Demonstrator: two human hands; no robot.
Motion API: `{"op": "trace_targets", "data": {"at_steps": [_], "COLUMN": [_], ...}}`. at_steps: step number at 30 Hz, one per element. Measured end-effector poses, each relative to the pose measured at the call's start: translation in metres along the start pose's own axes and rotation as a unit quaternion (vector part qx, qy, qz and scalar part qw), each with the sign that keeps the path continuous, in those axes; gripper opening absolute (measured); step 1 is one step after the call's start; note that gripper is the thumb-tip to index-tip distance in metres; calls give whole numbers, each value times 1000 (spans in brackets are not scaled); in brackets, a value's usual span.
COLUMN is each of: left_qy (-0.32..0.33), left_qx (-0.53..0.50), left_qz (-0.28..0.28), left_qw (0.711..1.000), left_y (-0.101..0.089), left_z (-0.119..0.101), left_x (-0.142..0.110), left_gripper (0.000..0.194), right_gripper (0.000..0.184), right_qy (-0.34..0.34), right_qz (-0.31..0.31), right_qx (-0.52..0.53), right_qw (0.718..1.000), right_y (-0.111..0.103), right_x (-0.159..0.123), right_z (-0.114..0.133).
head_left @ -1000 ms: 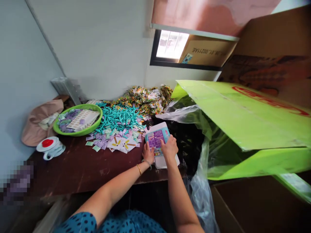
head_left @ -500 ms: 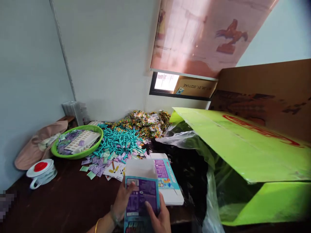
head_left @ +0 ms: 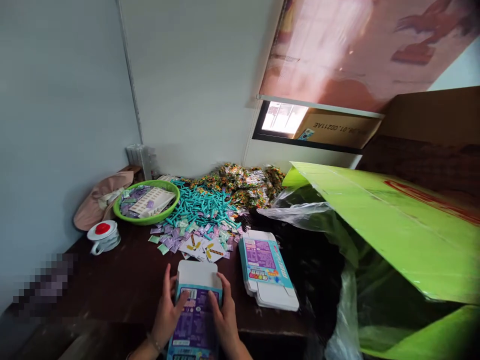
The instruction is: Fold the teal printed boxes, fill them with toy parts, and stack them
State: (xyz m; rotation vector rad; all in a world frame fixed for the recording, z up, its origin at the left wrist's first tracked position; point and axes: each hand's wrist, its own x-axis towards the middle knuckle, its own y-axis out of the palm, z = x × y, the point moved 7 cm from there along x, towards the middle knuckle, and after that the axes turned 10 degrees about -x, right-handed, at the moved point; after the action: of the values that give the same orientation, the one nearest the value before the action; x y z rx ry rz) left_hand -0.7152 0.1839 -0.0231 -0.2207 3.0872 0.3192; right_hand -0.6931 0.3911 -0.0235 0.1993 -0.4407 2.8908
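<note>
Both of my hands hold a purple and blue printed carton (head_left: 197,317) at the table's front edge, its white end flap pointing away from me. My left hand (head_left: 168,310) grips the left side, thumb on the printed face. On the right side, my right hand (head_left: 225,312) grips it with the thumb also on the face. A stack of flattened cartons (head_left: 262,265) in the same print lies to the right. Beyond the carton are white cards with a yellow and dark pattern (head_left: 202,247) and small purple and green packets (head_left: 174,239).
Teal sticks (head_left: 206,205) are heaped behind the packets, with colourful bags (head_left: 247,182) against the wall. A green basket (head_left: 173,212) and a lidded cup (head_left: 108,242) stand left. A large lime-green box (head_left: 378,215) with clear plastic fills the right.
The view has swung left, so the scene sits further right. The held carton is lower and left of the flat stack, which is now fully visible. Both hands still hold the carton.
</note>
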Motion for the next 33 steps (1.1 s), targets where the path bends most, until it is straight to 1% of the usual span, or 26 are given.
{"op": "trace_targets", "data": {"at_steps": [1,2,4,5,7,9,10,11,12,13,14,15,16,17,18,19,20,22,23,24,25,27,28,29,31,33], "left_qy": [22,38,43,30,-18,-67,-92,-121,-157,-202,-252,-299,-336,-363,-382,-394,-399,-387,-371,-349,-322,-263,-232,-196,-112,-46], "left_qx": [12,27,49,53,35,-27,-74,-126,-176,-219,-251,-271,-279,-278,-271,-261,-255,-245,-233,-212,-180,-102,-66,-35,15,37], "left_qz": [-8,-4,18,28,35,23,14,8,9,23,50,83,114,135,139,129,110,79,77,85,97,124,135,143,148,136], "left_qw": [1000,999,998,998,999,997,993,985,972,954,933,911,892,879,873,872,874,885,895,909,924,951,961,970,982,989], "left_y": [-4,-5,-5,-5,-5,-4,-3,-1,4,11,20,31,40,46,49,50,48,41,38,35,33,33,34,36,41,44], "left_z": [-3,-4,-4,-1,9,19,24,28,32,36,39,40,40,40,41,43,46,51,52,53,52,50,47,44,34,26], "left_x": [-2,-3,-4,-4,-6,-8,-9,-10,-11,-13,-15,-18,-21,-24,-25,-25,-23,-17,-13,-9,-5,0,0,-1,-5,-10], "left_gripper": [86,77,58,55,56,59,63,68,72,72,68,61,50,39,29,23,23,32,39,46,50,51,51,53,56,57], "right_gripper": [50,46,44,47,58,66,65,61,54,48,50,57,61,55,40,25,16,16,18,23,30,49,57,62,61,55], "right_qy": [1,2,6,11,23,35,34,28,19,9,-1,-10,-14,-18,-30,-56,-93,-177,-206,-214,-198,-124,-83,-46,2,14], "right_qz": [10,24,60,83,142,198,218,225,217,197,176,166,174,195,221,242,249,216,194,175,161,157,171,189,224,241], "right_qx": [-2,-4,-8,-11,-18,-14,-8,-3,0,-3,-14,-34,-62,-94,-128,-158,-180,-197,-192,-177,-156,-104,-81,-66,-61,-75], "right_qw": [1000,1000,998,996,990,980,975,974,976,980,984,985,983,976,966,956,947,940,940,945,954,974,979,979,973,967], "right_y": [2,4,6,7,9,9,8,4,-3,-11,-19,-26,-29,-30,-28,-26,-23,-21,-20,-19,-18,-16,-15,-13,-11,-12], "right_x": [0,2,6,7,8,7,7,10,15,24,33,43,52,58,61,60,55,38,28,18,12,8,9,11,16,19], "right_z": [-1,-3,-8,-12,-19,-21,-20,-16,-11,-6,-1,4,7,9,11,14,19,31,34,34,31,17,9,2,-8,-11]}}
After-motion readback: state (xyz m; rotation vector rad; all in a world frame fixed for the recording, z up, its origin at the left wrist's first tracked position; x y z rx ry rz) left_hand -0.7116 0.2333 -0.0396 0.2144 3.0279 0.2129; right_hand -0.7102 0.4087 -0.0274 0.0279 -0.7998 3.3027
